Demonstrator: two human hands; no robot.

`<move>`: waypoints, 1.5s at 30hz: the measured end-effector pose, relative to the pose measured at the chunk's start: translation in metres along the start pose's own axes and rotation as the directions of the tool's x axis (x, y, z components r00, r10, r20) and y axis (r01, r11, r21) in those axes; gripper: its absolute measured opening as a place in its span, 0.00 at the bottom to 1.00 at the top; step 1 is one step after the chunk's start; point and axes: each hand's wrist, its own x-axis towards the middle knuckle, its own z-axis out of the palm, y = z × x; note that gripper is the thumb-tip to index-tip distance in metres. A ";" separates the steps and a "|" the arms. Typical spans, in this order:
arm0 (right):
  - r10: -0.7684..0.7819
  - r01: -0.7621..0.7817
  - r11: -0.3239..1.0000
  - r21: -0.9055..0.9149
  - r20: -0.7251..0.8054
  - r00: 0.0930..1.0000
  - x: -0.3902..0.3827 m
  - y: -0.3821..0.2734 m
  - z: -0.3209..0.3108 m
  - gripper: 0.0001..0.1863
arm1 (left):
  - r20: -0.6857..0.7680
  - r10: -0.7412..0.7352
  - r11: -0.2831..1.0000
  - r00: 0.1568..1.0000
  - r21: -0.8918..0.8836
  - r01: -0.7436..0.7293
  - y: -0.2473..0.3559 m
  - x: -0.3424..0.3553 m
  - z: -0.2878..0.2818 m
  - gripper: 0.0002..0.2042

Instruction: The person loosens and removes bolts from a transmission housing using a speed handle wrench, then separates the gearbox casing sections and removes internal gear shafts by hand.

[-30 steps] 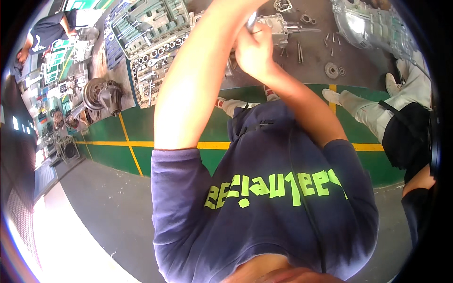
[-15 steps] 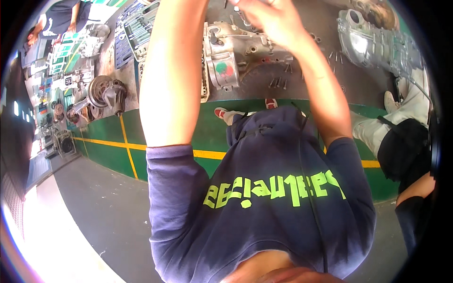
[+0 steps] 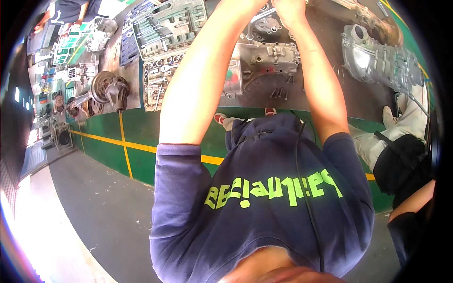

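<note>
Both my bare arms reach forward over a silver cast-metal gearbox casing (image 3: pixel 264 61) that lies on a dark mat. My left hand (image 3: pixel 249 4) is almost cut off by the picture's top edge, just above the casing's round end. My right hand (image 3: pixel 289 9) sits beside it at the casing's top, fingers curled downward; what they hold is hidden. Several loose bolts (image 3: pixel 281 92) lie on the mat by the casing's near side. My dark blue shirt fills the lower picture.
An open socket tray (image 3: pixel 163 78) and a grey tool case (image 3: pixel 165 21) lie left of the casing. A second metal housing (image 3: pixel 382 59) lies right. A person in white trousers (image 3: pixel 406 120) stands at right; another person (image 3: pixel 71 9) is far left. A round machine part (image 3: pixel 106 89) sits by the yellow floor line (image 3: pixel 137 147).
The view has tipped forward: the casing has slid lower in the picture and shows fully, while both hands have moved up to its top edge.
</note>
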 end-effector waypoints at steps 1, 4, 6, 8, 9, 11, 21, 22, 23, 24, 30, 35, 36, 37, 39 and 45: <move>0.000 0.000 1.000 0.002 0.002 1.000 -0.001 0.002 0.000 0.16 | 0.003 -0.019 1.000 1.000 0.015 0.019 0.002 -0.001 -0.001 0.15; -0.019 0.019 1.000 -0.006 0.006 1.000 0.000 0.008 0.001 0.17 | -0.029 0.021 1.000 0.999 -0.016 -0.021 -0.022 0.004 0.004 0.15; -0.094 0.096 0.989 0.116 -0.016 0.995 0.001 0.015 0.003 0.17 | -0.005 -0.014 0.997 1.000 -0.073 0.014 -0.034 0.006 0.008 0.15; -0.069 0.069 0.997 0.037 -0.005 0.998 0.003 0.021 -0.001 0.17 | 0.016 -0.049 0.991 0.999 -0.124 0.051 -0.037 0.007 0.010 0.15; -0.042 0.042 0.998 -0.043 0.003 0.999 0.005 0.024 -0.005 0.16 | 0.029 -0.074 0.984 0.997 -0.163 0.078 -0.039 0.007 0.012 0.15; 0.008 -0.005 0.998 -0.068 0.041 0.999 0.006 0.018 0.002 0.16 | 0.027 -0.104 0.977 0.994 -0.183 0.107 -0.037 0.006 0.004 0.15; 0.026 -0.028 1.000 0.013 0.171 0.985 0.027 0.021 0.009 0.09 | -0.040 0.069 0.997 0.997 0.017 -0.069 -0.045 0.013 0.026 0.14; 0.050 -0.054 0.998 0.018 0.176 0.983 0.026 0.022 0.009 0.09 | -0.045 0.074 0.997 0.996 0.029 -0.073 -0.046 0.013 0.029 0.15; 0.062 -0.068 0.997 0.026 0.179 0.982 0.028 0.022 0.010 0.09 | -0.040 0.073 0.997 0.997 0.027 -0.072 -0.047 0.012 0.029 0.15; 0.078 -0.086 0.996 0.037 0.187 0.979 0.028 0.024 0.011 0.09 | -0.022 0.072 0.997 0.997 -0.014 -0.072 -0.049 0.010 0.029 0.15; 0.147 -0.167 0.983 0.081 0.212 0.966 0.033 0.027 0.017 0.11 | -0.031 0.019 1.000 0.999 -0.001 -0.019 -0.050 0.015 0.022 0.15; 0.187 -0.206 0.976 0.071 0.214 0.959 0.033 0.022 0.017 0.11 | 0.052 -0.009 1.000 0.999 -0.027 0.010 -0.050 0.018 0.017 0.15; 0.234 -0.238 0.971 0.001 0.175 0.956 0.034 0.018 0.021 0.11 | -0.017 0.030 1.000 0.999 -0.006 -0.030 -0.058 0.023 0.018 0.14; 0.280 -0.273 0.959 -0.069 0.123 0.952 0.034 0.017 0.019 0.11 | -0.077 0.068 0.998 0.995 0.013 -0.067 -0.065 0.028 0.023 0.14; 0.136 -0.137 0.991 0.007 0.103 0.985 0.030 0.023 0.013 0.11 | -0.076 0.065 0.997 0.995 -0.038 -0.068 -0.073 0.040 0.027 0.13; 0.316 -0.317 0.949 -0.009 0.100 0.944 -0.034 0.003 -0.016 0.15 | -0.034 -0.033 0.987 0.999 -0.160 0.028 -0.082 0.056 0.037 0.11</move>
